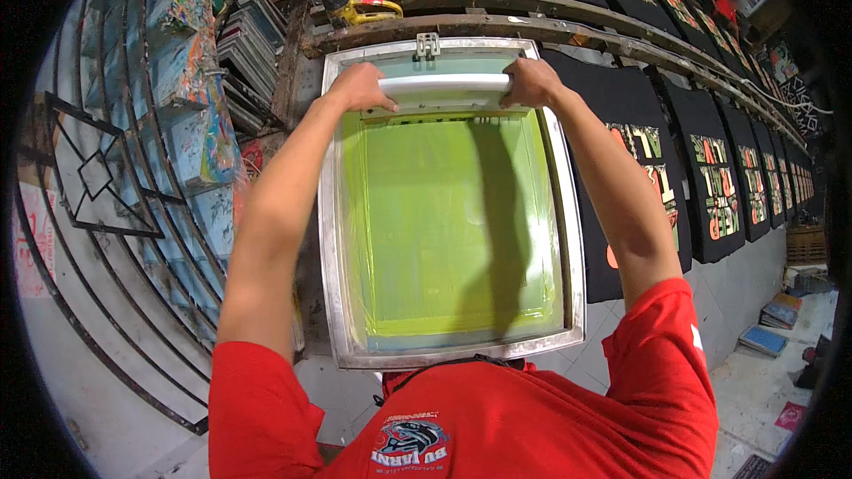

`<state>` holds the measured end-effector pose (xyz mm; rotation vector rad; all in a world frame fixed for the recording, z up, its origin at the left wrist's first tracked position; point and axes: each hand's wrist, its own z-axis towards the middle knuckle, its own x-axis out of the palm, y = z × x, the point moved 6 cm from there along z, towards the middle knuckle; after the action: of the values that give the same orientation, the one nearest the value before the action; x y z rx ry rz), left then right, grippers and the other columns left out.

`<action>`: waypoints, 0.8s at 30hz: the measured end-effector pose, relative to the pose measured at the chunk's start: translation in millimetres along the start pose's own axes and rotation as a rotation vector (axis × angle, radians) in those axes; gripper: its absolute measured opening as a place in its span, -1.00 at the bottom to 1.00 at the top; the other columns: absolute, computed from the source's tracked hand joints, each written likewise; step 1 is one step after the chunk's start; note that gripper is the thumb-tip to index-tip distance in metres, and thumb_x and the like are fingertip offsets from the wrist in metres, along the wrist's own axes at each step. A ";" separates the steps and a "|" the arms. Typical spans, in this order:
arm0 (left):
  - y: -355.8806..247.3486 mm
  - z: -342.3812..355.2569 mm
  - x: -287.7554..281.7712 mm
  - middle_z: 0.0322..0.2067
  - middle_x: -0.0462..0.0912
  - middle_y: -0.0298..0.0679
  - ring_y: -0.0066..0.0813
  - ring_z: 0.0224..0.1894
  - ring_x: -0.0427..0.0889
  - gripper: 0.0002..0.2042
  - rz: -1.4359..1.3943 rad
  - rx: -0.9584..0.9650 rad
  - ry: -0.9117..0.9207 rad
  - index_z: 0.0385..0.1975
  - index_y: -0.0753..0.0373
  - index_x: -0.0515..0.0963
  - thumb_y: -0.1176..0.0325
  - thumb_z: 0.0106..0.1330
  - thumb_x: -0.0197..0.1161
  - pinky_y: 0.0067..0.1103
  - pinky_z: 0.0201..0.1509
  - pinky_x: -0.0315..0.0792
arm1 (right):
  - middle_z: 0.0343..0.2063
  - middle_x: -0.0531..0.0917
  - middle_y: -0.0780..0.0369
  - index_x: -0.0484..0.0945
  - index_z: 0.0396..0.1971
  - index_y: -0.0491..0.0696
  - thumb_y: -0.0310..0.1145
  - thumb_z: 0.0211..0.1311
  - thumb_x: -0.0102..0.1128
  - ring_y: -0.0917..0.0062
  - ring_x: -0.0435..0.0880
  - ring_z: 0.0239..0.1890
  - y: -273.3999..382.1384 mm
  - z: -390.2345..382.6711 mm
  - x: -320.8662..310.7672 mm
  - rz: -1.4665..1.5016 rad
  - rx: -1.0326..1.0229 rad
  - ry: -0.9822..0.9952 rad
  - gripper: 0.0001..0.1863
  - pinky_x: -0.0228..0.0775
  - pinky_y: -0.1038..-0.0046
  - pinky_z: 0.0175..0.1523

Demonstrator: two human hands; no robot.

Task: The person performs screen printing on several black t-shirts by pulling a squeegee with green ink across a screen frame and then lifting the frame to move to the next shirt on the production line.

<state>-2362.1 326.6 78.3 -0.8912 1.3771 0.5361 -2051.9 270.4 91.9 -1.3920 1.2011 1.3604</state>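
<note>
A metal-framed printing screen with a yellow-green mesh lies flat in front of me. Across its far end sits a long white squeegee. My left hand grips the squeegee's left end and my right hand grips its right end. Both arms reach straight out over the screen. A metal hinge clamp holds the frame's far edge. A black shirt lies under the screen, partly hidden.
A long row of black shirts with orange and green prints runs off to the right along a wooden rail. Paint-smeared shelves with stacked frames stand left. A yellow tape dispenser sits beyond the screen. A metal grille lies left.
</note>
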 end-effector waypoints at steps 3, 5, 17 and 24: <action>-43.5 -66.5 -8.6 -0.38 0.77 0.01 -0.01 -0.30 0.78 -0.57 -0.087 -0.050 0.017 -0.31 0.20 0.78 -0.03 0.00 0.60 -0.23 -0.13 0.62 | -0.36 0.77 0.11 0.76 -0.25 -0.03 -0.03 -0.10 0.63 0.13 0.74 -0.26 16.2 -74.5 -6.6 -0.021 -0.019 -0.007 -0.53 0.44 0.14 0.13; -80.4 -143.8 14.5 -0.38 0.75 -0.02 -0.03 -0.28 0.76 -0.64 -0.182 -0.090 0.028 -0.30 0.18 0.75 0.05 0.06 0.57 -0.21 -0.15 0.61 | -0.47 0.67 0.17 0.72 -0.35 0.03 -0.04 0.00 0.58 0.19 0.71 -0.32 44.7 -163.6 17.8 -0.111 -0.148 -0.155 -0.65 0.39 0.09 0.16; -226.8 -424.5 111.3 -0.01 0.76 -0.32 -0.32 -0.06 0.64 -0.58 -0.313 0.015 -0.283 -0.10 0.24 0.74 0.46 -0.05 0.25 -0.38 -0.04 0.54 | -0.17 0.70 0.37 0.67 -0.14 0.09 -0.23 0.05 0.25 0.51 0.62 -0.17 162.2 -457.0 76.1 0.074 -0.045 -0.292 -0.67 0.26 0.22 0.08; -223.9 -422.9 124.5 -0.08 0.80 -0.33 -0.39 -0.17 0.70 -0.63 -0.272 0.020 -0.311 -0.15 0.21 0.76 0.48 -0.02 0.23 -0.47 -0.12 0.51 | -0.19 0.73 0.39 0.70 -0.15 0.08 -0.24 0.05 0.30 0.55 0.62 -0.23 157.3 -468.3 104.1 0.040 -0.039 -0.309 -0.69 0.26 0.27 0.03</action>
<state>-2422.9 -161.3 25.4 -0.9186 0.9606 0.4295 -2114.9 -226.7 30.4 -1.1375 1.0055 1.5687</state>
